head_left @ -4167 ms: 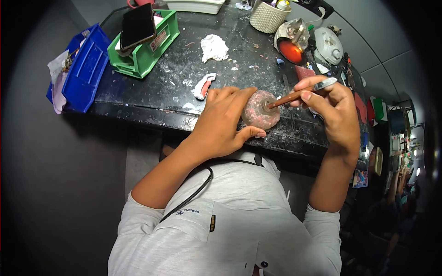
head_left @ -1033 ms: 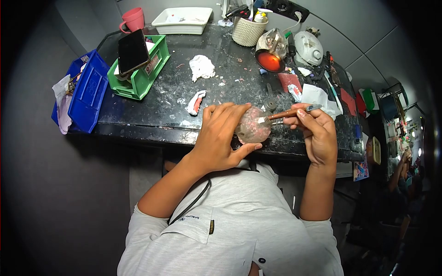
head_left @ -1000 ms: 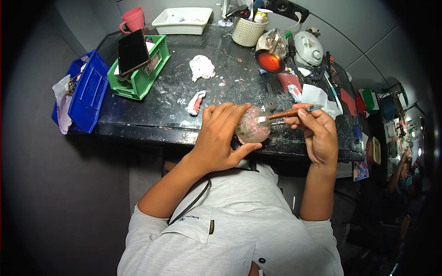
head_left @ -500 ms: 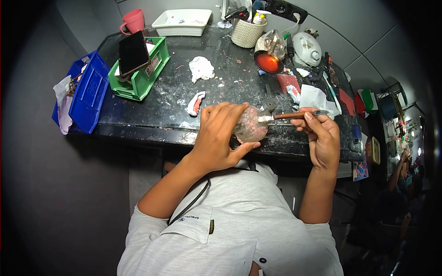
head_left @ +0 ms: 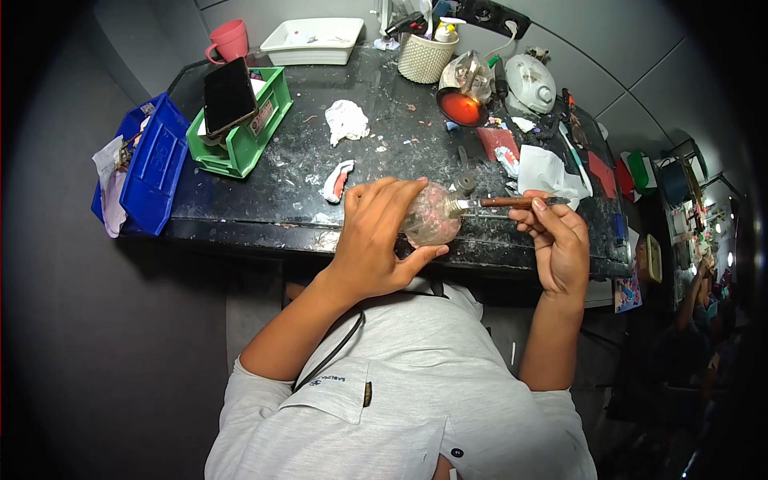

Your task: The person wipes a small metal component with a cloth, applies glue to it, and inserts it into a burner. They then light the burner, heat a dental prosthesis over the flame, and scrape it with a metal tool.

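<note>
My left hand [head_left: 376,232] is wrapped round a clear glass spirit lamp [head_left: 436,220] with pink smears, tipped so that its neck points right. My right hand [head_left: 556,236] pinches a brown-handled wax knife [head_left: 504,202] between thumb and fingers, held roughly level. The knife's left end reaches the lamp's neck; whether it touches is too small to tell. A round grey metal piece [head_left: 466,184] lies on the bench just behind the neck. Left of the lamp lies a white piece with a pink strip [head_left: 338,182].
Crumpled white tissue [head_left: 347,122] lies on the dusty black bench [head_left: 272,196]. At left stand a blue bin [head_left: 156,172] and a green bin [head_left: 248,148] with a phone [head_left: 230,94] on it. Behind are a white tray [head_left: 312,54], a woven pot [head_left: 428,60] and a glowing orange disc [head_left: 462,106].
The wax knife has shifted slightly right relative to the lamp, and the lamp has moved slightly left. Both hands keep their grips.
</note>
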`<state>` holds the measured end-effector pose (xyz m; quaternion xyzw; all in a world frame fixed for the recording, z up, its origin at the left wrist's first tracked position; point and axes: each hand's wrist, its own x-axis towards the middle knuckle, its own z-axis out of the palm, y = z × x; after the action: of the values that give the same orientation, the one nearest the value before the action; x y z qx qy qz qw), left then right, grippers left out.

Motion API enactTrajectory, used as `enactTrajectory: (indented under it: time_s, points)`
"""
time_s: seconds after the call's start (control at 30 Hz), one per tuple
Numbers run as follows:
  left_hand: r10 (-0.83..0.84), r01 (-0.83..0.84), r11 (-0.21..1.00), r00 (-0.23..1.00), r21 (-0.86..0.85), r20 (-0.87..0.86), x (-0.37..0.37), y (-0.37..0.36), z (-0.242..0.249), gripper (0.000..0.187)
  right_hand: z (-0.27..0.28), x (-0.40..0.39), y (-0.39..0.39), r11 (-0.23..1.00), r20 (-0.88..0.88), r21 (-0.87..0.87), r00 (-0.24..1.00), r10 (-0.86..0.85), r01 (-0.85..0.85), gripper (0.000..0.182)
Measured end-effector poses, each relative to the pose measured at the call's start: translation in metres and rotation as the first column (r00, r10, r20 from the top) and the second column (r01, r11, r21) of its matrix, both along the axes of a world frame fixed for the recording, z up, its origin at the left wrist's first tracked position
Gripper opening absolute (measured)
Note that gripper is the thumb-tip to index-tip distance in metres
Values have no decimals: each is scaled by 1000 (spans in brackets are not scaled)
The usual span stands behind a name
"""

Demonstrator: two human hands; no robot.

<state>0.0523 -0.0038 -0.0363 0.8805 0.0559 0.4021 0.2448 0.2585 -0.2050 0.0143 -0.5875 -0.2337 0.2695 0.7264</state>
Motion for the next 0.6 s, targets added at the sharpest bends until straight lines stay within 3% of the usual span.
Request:
enactTrajectory:
  time_s: [0.33, 0.6]
  points:
    - [-12, 12, 999, 1000, -39, -21, -2, 1, -3, 84, -22, 11, -7, 992, -208, 124, 977, 54, -28, 17]
    - [-8, 2, 998, 997, -70, -83, -8, 2, -3, 86, -24, 2, -3, 997, -272, 71, 962, 9, 10, 21]
